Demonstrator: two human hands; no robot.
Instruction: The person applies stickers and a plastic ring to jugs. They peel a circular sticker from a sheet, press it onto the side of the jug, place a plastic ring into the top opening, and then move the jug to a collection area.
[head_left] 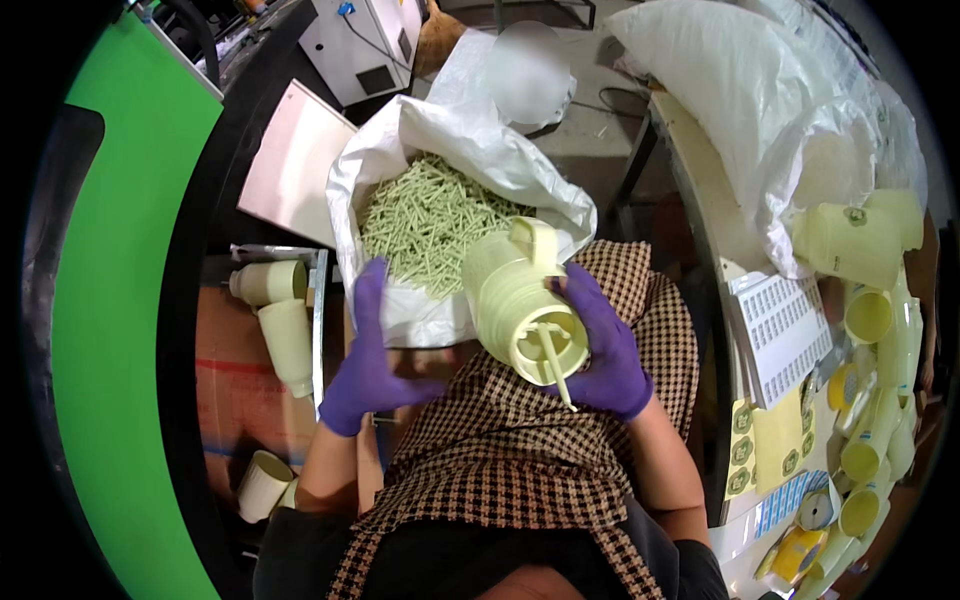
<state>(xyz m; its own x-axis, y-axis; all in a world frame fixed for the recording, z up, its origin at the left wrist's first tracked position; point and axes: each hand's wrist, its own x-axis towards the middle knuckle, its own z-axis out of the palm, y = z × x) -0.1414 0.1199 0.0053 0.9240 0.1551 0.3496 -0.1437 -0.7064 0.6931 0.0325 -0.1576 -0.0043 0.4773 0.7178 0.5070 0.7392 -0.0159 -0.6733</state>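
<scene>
My right hand (612, 350), in a purple glove, grips a pale yellow-green plastic jug (490, 285) by its side. The jug has a loop handle (536, 238) and lies tilted with its round mouth toward me. A thin stick-like piece of the same colour (553, 365) pokes out of the mouth. To the left of the jug my gloved left hand (375, 365) stands open, thumb and fingers spread, apart from the jug. Just beyond both hands a white sack (350, 190) gapes, filled with many small pale green sticks (430, 225).
On the right-hand table, printed label sheets (785, 330), round stickers (742, 450), a yellow tape roll (842, 387) and several pale containers (868, 315) lie below large white bags (720, 90). At left, pale containers (285, 345) lie on a cardboard box (245, 390), beside a green surface (125, 300).
</scene>
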